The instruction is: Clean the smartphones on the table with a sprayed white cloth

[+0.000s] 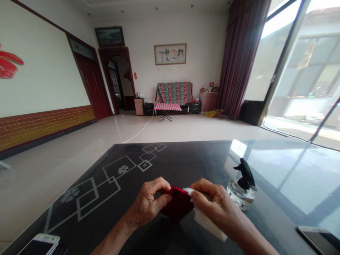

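Black table (186, 156): near edge out of frame. White phone (39, 245) by its left edge, cut at bottom; dark item (62, 249) beside it too cropped to ID. Second phone (322, 239) near right, also cropped. Red flat object (177, 205), middle of near half: left hand (152, 202) covers one corner, lower end lost in shadow. Right hand (212, 200) hides part of white tissue (189, 191); can't tell if it joins white slab (208, 224) below. Spray bottle (241, 194) marking unreadable.
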The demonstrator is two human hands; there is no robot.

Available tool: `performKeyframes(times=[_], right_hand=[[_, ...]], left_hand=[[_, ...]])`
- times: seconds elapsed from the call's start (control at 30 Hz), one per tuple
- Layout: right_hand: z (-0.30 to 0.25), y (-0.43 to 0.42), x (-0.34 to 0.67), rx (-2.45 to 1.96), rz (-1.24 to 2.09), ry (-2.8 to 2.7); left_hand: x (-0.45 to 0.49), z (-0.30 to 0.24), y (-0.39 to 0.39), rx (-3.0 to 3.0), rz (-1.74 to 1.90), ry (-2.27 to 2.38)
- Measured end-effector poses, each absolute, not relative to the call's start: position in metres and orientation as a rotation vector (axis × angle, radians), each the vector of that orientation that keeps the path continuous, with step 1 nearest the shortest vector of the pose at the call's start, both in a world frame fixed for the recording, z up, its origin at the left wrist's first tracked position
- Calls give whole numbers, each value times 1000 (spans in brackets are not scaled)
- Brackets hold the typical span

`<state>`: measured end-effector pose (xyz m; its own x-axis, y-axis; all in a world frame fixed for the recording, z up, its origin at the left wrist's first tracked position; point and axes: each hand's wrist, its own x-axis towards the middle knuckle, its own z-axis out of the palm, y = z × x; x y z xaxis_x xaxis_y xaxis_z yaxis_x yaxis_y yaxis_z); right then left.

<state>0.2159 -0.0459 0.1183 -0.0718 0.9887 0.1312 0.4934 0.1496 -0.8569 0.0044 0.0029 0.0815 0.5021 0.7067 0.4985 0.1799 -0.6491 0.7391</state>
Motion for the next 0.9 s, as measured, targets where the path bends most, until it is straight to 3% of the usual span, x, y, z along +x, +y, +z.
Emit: performKeyframes(times=[0.3, 0.9], right_hand=[[122, -47, 217, -1394, 1130, -1531], [130, -47, 231, -1388, 934, -1651]], left_hand=[[5, 81, 3, 2158, 1088, 709], [1, 82, 4, 2174, 1043, 690]])
